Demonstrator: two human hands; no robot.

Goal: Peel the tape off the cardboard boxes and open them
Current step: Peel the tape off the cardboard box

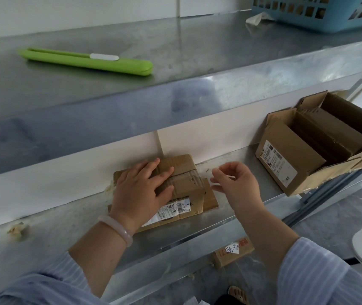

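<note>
A small sealed cardboard box (pixel 185 190) with clear tape across its top and a white label on its front sits on the lower metal shelf (pixel 69 221). My left hand (pixel 141 190) lies flat on the box's top, pressing it down, fingers spread. My right hand (pixel 235 180) hovers just right of the box, thumb and fingers pinched on a thin strip of clear tape (pixel 216 182) that runs from the box's right end. A flap of the box sticks out flat at its right side.
A larger opened cardboard box (pixel 290 155) with flattened cardboard inside stands at the shelf's right end. A green box cutter (pixel 87 61) lies on the upper shelf, near a blue plastic basket (pixel 321 12). Another labelled box (pixel 234 252) lies on the floor below.
</note>
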